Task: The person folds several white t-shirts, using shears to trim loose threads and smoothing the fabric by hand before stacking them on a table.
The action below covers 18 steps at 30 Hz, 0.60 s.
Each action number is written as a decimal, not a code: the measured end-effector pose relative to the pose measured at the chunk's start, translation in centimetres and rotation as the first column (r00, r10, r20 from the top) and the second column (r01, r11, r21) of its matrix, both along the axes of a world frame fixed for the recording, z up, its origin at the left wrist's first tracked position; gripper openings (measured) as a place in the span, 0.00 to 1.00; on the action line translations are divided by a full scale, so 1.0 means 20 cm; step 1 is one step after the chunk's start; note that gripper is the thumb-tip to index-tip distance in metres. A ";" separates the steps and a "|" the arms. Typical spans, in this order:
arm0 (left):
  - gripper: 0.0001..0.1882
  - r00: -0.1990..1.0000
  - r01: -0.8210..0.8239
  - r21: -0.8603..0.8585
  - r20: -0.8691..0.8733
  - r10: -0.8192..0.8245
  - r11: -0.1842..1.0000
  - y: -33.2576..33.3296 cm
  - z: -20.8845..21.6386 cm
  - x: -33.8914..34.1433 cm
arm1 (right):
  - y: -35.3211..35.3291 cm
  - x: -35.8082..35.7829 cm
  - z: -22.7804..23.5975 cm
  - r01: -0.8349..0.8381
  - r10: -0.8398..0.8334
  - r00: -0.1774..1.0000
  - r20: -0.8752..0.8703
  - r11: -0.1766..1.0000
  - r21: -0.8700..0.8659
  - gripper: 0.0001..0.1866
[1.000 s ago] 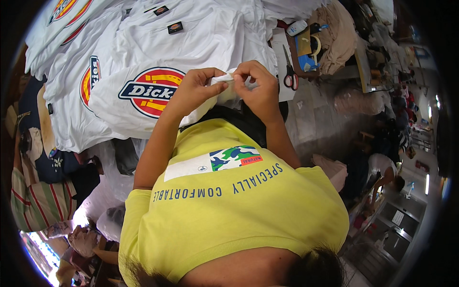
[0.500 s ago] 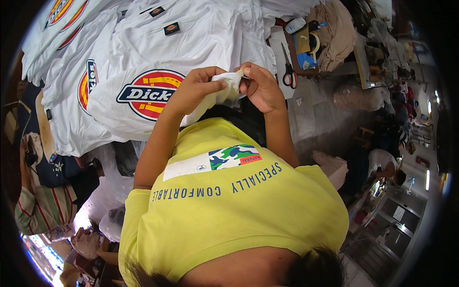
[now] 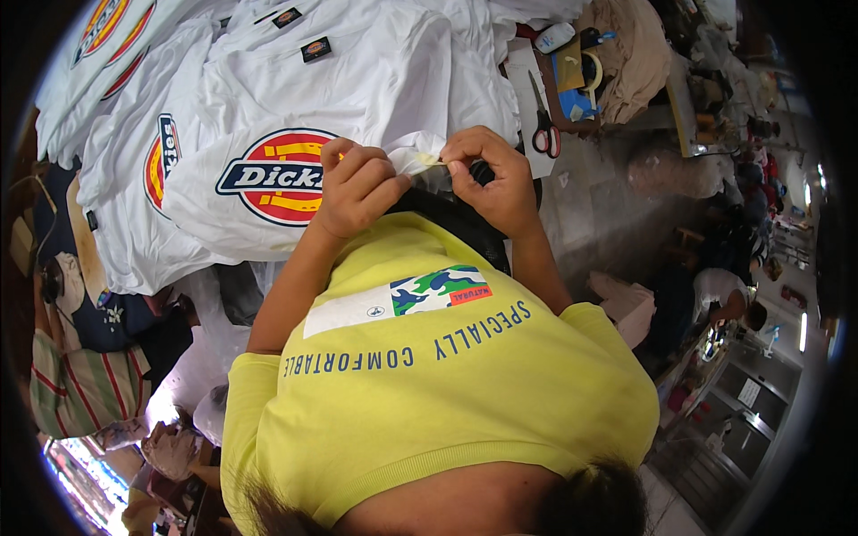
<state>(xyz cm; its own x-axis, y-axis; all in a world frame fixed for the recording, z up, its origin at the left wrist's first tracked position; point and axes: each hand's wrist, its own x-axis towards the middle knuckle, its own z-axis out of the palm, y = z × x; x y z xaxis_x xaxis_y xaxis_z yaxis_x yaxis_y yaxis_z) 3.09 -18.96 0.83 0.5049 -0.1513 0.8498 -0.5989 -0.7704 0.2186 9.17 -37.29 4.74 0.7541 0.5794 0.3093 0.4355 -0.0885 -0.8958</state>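
My left hand and my right hand meet in front of my chest. Both pinch a small crumpled white piece, paper or cloth, I cannot tell which; a bit of yellow shows at my right thumb. Under the hands lies a dark black item against my yellow shirt. Just beyond the hands a white T-shirt with a round red, yellow and blue logo lies spread on the table.
More white logo T-shirts overlap to the left. Red-handled scissors, a tape roll and a beige cloth lie at the back right. Bags and striped fabric pile up lower left. Another person sits far right.
The white piece, held out flatter between the fingertips a second ago, is now bunched up. Both hands have closed in on each other and shifted slightly.
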 end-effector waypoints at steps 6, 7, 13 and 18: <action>0.07 0.999 0.006 0.057 0.046 -0.008 0.998 -0.02 0.00 -0.01 | 0.01 -0.06 -0.04 0.147 -0.013 0.846 -0.532 0.967 0.210 0.02; 0.07 0.999 0.006 0.046 0.042 -0.008 0.999 -0.02 -0.01 -0.01 | 0.01 -0.07 -0.04 0.173 -0.021 0.805 -0.592 0.964 0.202 0.03; 0.06 1.000 0.018 -0.022 0.002 -0.018 1.000 -0.04 -0.02 0.00 | -0.02 -0.06 -0.10 0.241 0.078 0.641 -0.763 0.924 0.297 0.06; 0.09 0.999 -0.032 -0.118 -0.023 0.029 0.993 -0.01 -0.05 -0.02 | -0.15 0.05 -0.12 0.458 -0.010 0.675 -0.738 0.790 0.408 0.07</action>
